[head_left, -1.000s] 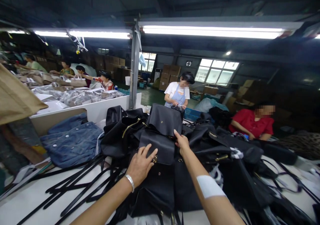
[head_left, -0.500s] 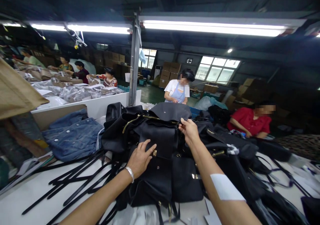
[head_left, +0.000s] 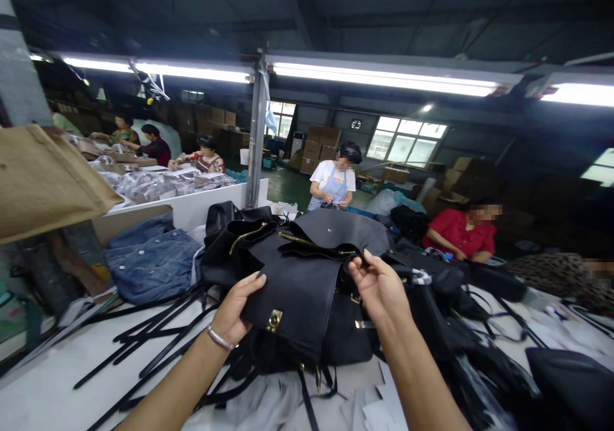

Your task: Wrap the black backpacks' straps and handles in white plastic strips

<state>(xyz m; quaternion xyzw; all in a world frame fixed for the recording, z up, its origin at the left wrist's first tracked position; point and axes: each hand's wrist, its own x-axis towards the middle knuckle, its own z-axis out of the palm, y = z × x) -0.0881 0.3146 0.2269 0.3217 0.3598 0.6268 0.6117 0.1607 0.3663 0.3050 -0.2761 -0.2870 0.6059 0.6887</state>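
Black, smooth and leather-like, the bag (head_left: 297,297) sits at the middle of the white table (head_left: 43,386), crowded by other black bags, directly in front of the person wearing the camera. Their left hand (head_left: 236,309) grips the flap's left edge, thumb on top and fingers tucked beneath. The right hand (head_left: 381,287) has its fingers curled in at the right end of a gold zip (head_left: 293,238); from where I stand, I can't tell whether they pinch the edge or merely rest against it. That wide-set hold probably spreads the limp material, which looks too slack to keep its own shape.

The flap's gold clasp (head_left: 275,320) faces up, and its clasp end points back towards the wearer, swung slightly left. I'd judge the flap's long axis to run from far to near, while the zip lies crosswise, dipping to the right. Loose straps (head_left: 96,369) trail left, perhaps to leave room ahead, and a denim bag (head_left: 153,265) lies beyond them.
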